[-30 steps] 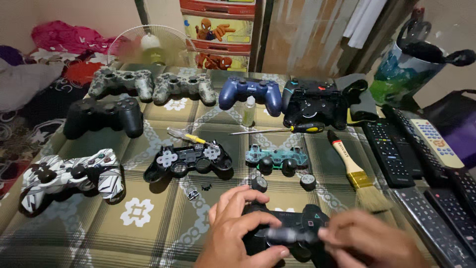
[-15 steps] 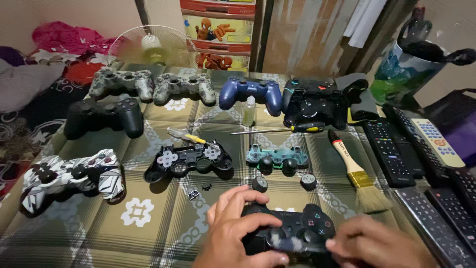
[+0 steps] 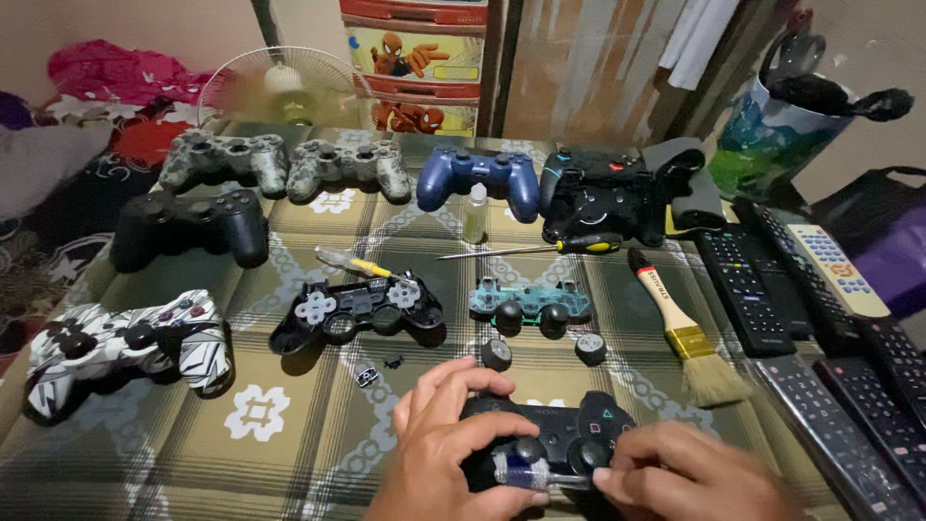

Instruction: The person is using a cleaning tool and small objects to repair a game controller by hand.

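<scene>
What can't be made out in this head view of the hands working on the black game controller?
- Black game controller: lower half hidden by both hands.
- Clear-handled tool: tip hidden between the fingers, so its type is unclear.
- Right hand: cut off by the bottom edge.
- Left hand: wrist cut off below.
- Small dark loose parts: too small to identify.

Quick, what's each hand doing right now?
Left hand: closed on the black controller.
Right hand: holding a clear-handled screwdriver against the controller.

Black game controller (image 3: pixel 555 439) — face up, near edge — small screwdriver (image 3: pixel 529 473) across it.
</scene>
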